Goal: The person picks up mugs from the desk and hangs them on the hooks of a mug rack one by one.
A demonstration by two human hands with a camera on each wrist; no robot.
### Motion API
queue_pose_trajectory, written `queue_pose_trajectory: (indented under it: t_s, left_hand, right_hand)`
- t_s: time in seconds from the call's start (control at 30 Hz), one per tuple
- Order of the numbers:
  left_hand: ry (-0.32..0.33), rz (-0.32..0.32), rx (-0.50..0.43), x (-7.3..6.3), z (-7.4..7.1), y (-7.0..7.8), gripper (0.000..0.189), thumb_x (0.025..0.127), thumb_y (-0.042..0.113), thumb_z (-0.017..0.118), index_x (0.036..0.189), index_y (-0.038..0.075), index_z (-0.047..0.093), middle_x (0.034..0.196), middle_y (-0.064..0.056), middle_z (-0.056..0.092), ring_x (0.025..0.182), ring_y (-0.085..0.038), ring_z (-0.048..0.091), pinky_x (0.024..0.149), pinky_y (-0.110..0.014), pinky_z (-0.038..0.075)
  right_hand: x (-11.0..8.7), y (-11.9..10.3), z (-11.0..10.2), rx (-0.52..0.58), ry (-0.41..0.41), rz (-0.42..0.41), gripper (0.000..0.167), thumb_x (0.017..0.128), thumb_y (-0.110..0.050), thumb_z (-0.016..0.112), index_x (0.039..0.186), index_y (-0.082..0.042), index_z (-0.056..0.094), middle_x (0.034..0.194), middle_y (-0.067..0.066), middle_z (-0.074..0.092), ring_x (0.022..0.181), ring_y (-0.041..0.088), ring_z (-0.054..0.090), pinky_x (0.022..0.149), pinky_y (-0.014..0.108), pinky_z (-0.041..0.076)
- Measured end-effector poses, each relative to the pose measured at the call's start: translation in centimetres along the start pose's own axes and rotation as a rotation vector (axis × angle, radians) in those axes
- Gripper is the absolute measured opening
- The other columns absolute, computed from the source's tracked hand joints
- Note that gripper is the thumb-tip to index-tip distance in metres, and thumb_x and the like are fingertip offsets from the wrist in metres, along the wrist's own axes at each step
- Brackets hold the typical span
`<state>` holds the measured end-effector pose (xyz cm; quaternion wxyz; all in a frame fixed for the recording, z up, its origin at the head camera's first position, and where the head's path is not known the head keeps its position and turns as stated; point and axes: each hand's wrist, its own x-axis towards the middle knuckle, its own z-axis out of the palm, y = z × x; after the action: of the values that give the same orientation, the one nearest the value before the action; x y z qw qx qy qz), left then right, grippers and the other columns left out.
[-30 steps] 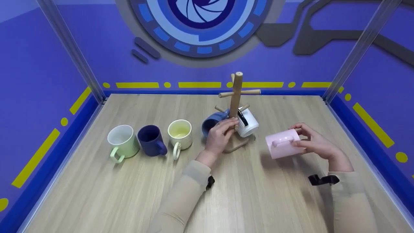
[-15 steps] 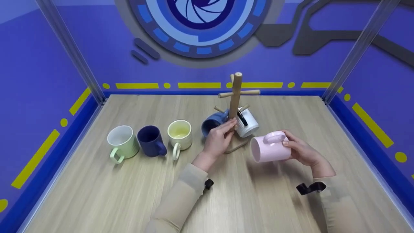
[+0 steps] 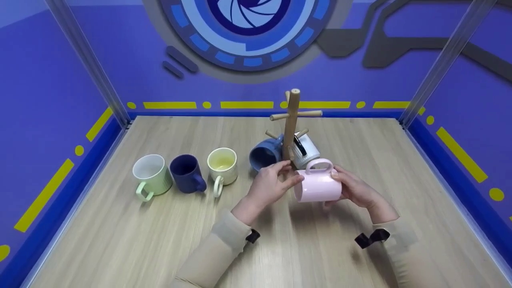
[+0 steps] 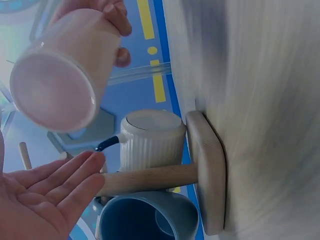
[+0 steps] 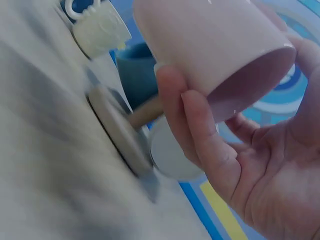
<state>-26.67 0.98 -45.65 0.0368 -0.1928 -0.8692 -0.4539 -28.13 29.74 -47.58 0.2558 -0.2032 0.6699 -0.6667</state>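
Observation:
My right hand (image 3: pixel 354 190) grips a pink mug (image 3: pixel 320 187) by its body, held sideways above the table with its handle up. In the right wrist view, the mug's mouth faces the palm. My left hand (image 3: pixel 267 187) is between the wooden mug tree (image 3: pixel 292 128) and the pink mug, its fingers extended in the left wrist view (image 4: pixel 55 192). From the head, its thumb overlaps the mug's left end. A blue-grey mug (image 3: pixel 262 155) and a ribbed white mug (image 3: pixel 310 150) with a black handle hang low on the tree.
A light green mug (image 3: pixel 154 176), a dark blue mug (image 3: pixel 186 174) and a cream mug with a yellow inside (image 3: pixel 223 166) stand upright in a row at left on the wooden table (image 3: pixel 160 244). Upper pegs (image 3: pixel 310 114) stick out from the tree. Blue walls surround the table.
My right hand has carried the pink mug left to the tree, turning its handle upward. My left hand has come off the lower part of the tree, slightly toward me.

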Motion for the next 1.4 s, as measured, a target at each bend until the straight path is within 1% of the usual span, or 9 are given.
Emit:
queue_pose_trajectory:
  t_s: [0.1, 0.2, 0.4, 0.53, 0.77, 0.93, 1.07, 1.23, 1.4]
  left_hand:
    - [-0.092, -0.098, -0.053, -0.2, -0.2, 0.4, 0.075, 0.087, 0.056, 0.076, 0.141, 0.007, 0.06, 0.131, -0.009, 0.072, 0.119, -0.022, 0.069, 0.104, -0.038, 0.056]
    - [-0.119, -0.155, -0.099, -0.3, -0.4, 0.3, 0.069, 0.083, 0.051, 0.083, 0.134, 0.008, 0.064, 0.122, -0.007, 0.073, 0.11, -0.02, 0.069, 0.097, -0.036, 0.058]
    - [-0.059, -0.159, -0.195, 0.0, -0.4, -0.8, 0.055, 0.083, 0.041, 0.086, 0.122, 0.007, 0.071, 0.109, -0.007, 0.076, 0.099, -0.018, 0.07, 0.087, -0.031, 0.058]
    - [-0.029, -0.191, -0.331, 0.2, 0.1, -2.2, 0.047, 0.088, 0.032, 0.082, 0.122, 0.001, 0.071, 0.112, -0.013, 0.076, 0.1, -0.018, 0.072, 0.085, -0.029, 0.06]
    - [0.005, -0.268, -0.548, 0.3, 1.5, -3.9, 0.047, 0.094, 0.023, 0.077, 0.126, -0.01, 0.066, 0.119, -0.025, 0.073, 0.104, -0.026, 0.074, 0.086, -0.034, 0.063]
    - [0.053, -0.297, -0.554, 0.5, 2.3, -4.9, 0.045, 0.094, 0.021, 0.075, 0.125, -0.011, 0.066, 0.122, -0.026, 0.073, 0.11, -0.026, 0.073, 0.091, -0.032, 0.062]
    - [0.073, -0.294, -0.57, 0.7, 2.6, -5.4, 0.043, 0.095, 0.019, 0.074, 0.125, -0.012, 0.067, 0.121, -0.027, 0.073, 0.108, -0.024, 0.073, 0.092, -0.032, 0.061]
    - [0.084, -0.3, -0.597, 0.8, 2.7, -5.6, 0.04, 0.096, 0.018, 0.073, 0.122, -0.012, 0.068, 0.117, -0.027, 0.074, 0.095, -0.016, 0.072, 0.093, -0.04, 0.061]
    - [0.08, -0.366, -0.589, 0.7, 2.7, -5.9, 0.039, 0.097, 0.023, 0.072, 0.118, -0.01, 0.071, 0.105, -0.018, 0.077, 0.078, -0.011, 0.065, 0.078, -0.035, 0.061]
  right_hand:
    - [0.7, -0.3, 0.9, 0.007, 0.019, 0.036, 0.032, 0.111, -0.033, 0.034, 0.137, -0.016, 0.042, 0.116, 0.008, 0.061, 0.095, 0.026, 0.071, 0.077, 0.05, 0.065]
    - [1.2, -0.6, 1.7, 0.008, 0.044, 0.073, 0.036, 0.111, -0.038, 0.036, 0.133, -0.011, 0.041, 0.112, 0.009, 0.062, 0.091, 0.026, 0.071, 0.077, 0.047, 0.065]
    - [1.8, -1.0, 2.3, -0.011, 0.074, 0.071, 0.054, 0.111, -0.041, 0.036, 0.141, 0.003, 0.033, 0.107, 0.004, 0.067, 0.086, 0.02, 0.074, 0.077, 0.037, 0.065]
    - [2.3, -1.1, 2.4, -0.084, 0.12, 0.062, 0.064, 0.109, -0.031, 0.05, 0.148, 0.013, 0.025, 0.117, 0.006, 0.06, 0.091, 0.016, 0.071, 0.078, 0.028, 0.062]
    - [3.9, -0.9, 2.7, -0.194, 0.222, 0.12, 0.066, 0.103, -0.032, 0.061, 0.147, 0.01, 0.035, 0.129, 0.02, 0.055, 0.098, 0.014, 0.065, 0.078, 0.025, 0.061]
    - [4.9, -0.6, 3.0, -0.194, 0.268, 0.147, 0.062, 0.103, -0.03, 0.058, 0.146, 0.01, 0.038, 0.123, 0.015, 0.06, 0.094, 0.011, 0.065, 0.077, 0.025, 0.061]
    - [5.4, -0.6, 3.4, -0.218, 0.309, 0.17, 0.064, 0.103, -0.032, 0.058, 0.148, 0.009, 0.038, 0.13, 0.021, 0.058, 0.095, 0.011, 0.064, 0.079, 0.027, 0.061]
    - [5.7, -0.7, 3.8, -0.28, 0.38, 0.18, 0.065, 0.1, -0.033, 0.062, 0.144, 0.01, 0.042, 0.137, 0.027, 0.054, 0.097, 0.013, 0.063, 0.083, 0.034, 0.063]
    - [5.9, -0.8, 4.0, -0.347, 0.421, 0.18, 0.062, 0.098, -0.033, 0.066, 0.14, 0.009, 0.046, 0.133, 0.026, 0.057, 0.092, 0.013, 0.063, 0.078, 0.034, 0.062]
